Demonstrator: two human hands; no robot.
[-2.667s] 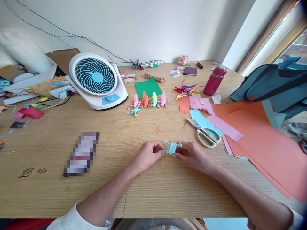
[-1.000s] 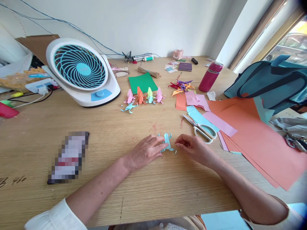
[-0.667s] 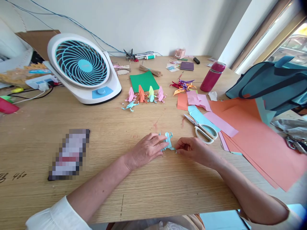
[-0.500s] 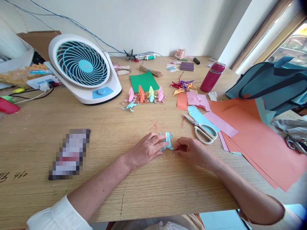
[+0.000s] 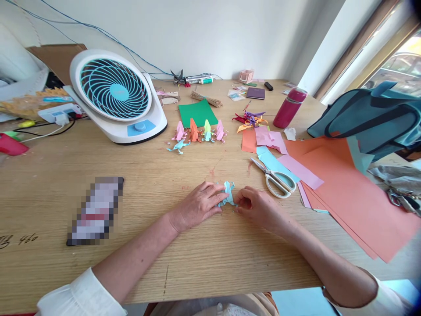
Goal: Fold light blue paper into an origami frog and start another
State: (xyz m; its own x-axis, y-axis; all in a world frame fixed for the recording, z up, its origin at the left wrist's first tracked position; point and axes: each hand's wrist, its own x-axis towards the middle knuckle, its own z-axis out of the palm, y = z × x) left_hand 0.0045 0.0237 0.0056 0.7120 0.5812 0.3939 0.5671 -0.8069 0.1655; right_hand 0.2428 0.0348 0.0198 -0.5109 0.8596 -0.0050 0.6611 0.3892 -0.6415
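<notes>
A light-blue origami frog [image 5: 227,192] lies on the table between my hands, its thin folded legs sticking out at the corners. From the left, my left hand [image 5: 204,202] holds it, thumb at its lower side and fingers laid over its body. My right hand [image 5: 251,202] is pinched closed at the frog's lower right leg; the fingertips hide the end of that leg. Behind it stand several finished paper frogs in pink, orange [image 5: 194,130] and green-blue, with a blue one [image 5: 179,145] lying in front of them.
White-handled scissors [image 5: 278,181] lie to the right beside paper strips and large orange sheets [image 5: 355,197]. A magenta bottle [image 5: 290,108], a teal bag [image 5: 358,109], a green sheet [image 5: 198,113] and a fan [image 5: 115,92] stand or lie farther back. A blurred-out flat object [image 5: 95,210] is at left.
My right hand has moved slightly left, closer to the frog. The left hand stays on it, and the view has shifted a little.
</notes>
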